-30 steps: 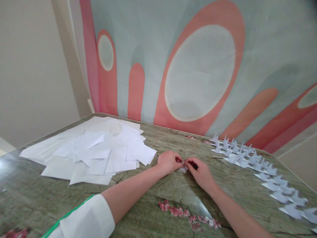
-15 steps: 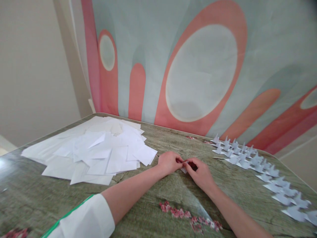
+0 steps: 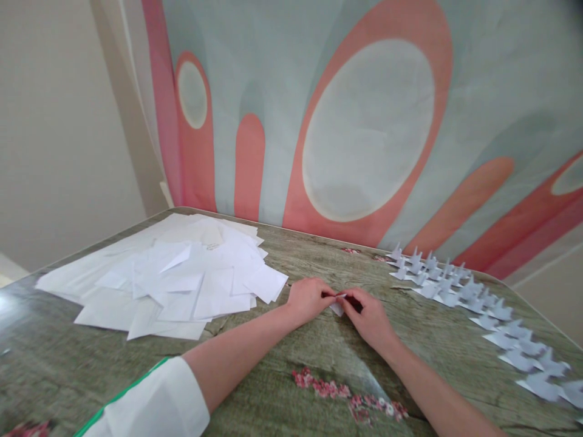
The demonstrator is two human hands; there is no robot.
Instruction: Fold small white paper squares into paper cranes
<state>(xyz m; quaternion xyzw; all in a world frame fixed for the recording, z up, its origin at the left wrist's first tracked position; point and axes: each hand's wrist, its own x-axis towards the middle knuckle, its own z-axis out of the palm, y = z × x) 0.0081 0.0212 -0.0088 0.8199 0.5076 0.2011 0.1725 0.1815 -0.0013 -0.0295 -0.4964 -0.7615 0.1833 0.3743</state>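
A small folded piece of white paper (image 3: 337,308) is pinched between my two hands, just above the middle of the table. My left hand (image 3: 310,298) grips it from the left with closed fingertips. From the right, my right hand (image 3: 367,312) pinches its other side between thumb and fingers. The fingertips of both hands almost meet and cover much of the paper, so the shape of its folds cannot be made out.
On the left lies a big heap of loose white paper sheets (image 3: 182,279). Several folded white paper cranes (image 3: 473,294) stand in rows along the right side. The wood-grain table (image 3: 273,388) has printed pink flowers. Behind its far edge rises a patterned wall (image 3: 277,164).
Both hands keep hold of the paper at nearly the same spot. A little more of the white paper shows beneath the fingertips. The whole view has shifted slightly.
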